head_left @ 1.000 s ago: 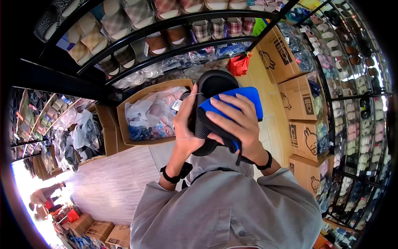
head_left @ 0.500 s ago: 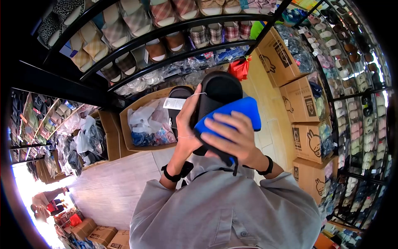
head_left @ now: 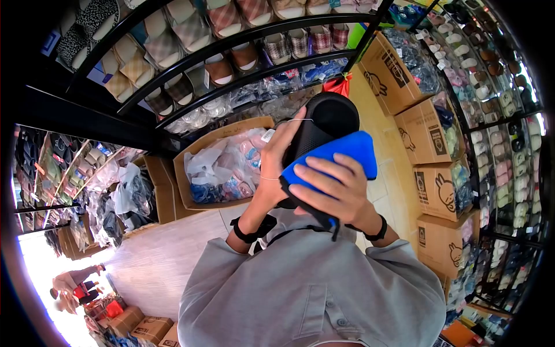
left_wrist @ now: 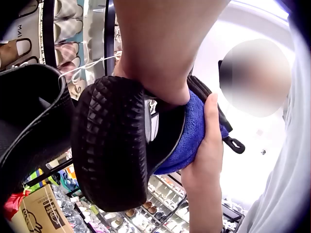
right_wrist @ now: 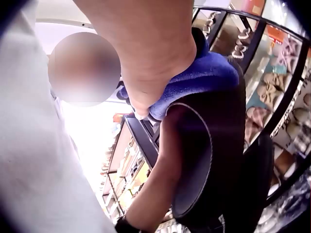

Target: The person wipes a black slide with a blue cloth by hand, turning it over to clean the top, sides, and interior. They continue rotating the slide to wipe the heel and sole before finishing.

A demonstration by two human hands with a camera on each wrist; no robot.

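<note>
- Black slipper with a rounded outline and a textured upper [head_left: 324, 124]: we are seeing it raised in front of the chest, clear of the floor, and we are judging the step in hand to be wiping it.
- Bright-blue plush cloth with black trim [head_left: 355, 149]: it is lying slantwise across the slipper, touching it. For an even wipe, we are favouring a flat, broad contact that is following the curve rather than bunching at the edge.
- Right hand [head_left: 341, 194]: it is holding the cloth, fingers slightly apart over the outer face, thumb on the near side. We are advising light, steady pressure, since the upper is probably yielding when pushed.
- Left hand [head_left: 274, 168]: it is gripping the slipper's side, fingers lying long along it; the thumb is hiding from the head view. We are relying on this hand for bracing against each stroke.
- Thin white cord [left_wrist: 92, 65]: it is running beside a second black slipper [left_wrist: 31, 109]; we are watching that the cloth is not snagging it.
- Brown cardboard carton of plastic-bagged goods [head_left: 234, 128]: it is standing below and beside the hands.
- Black metal rack of checked slippers [head_left: 289, 26]: it is standing beyond.
</note>
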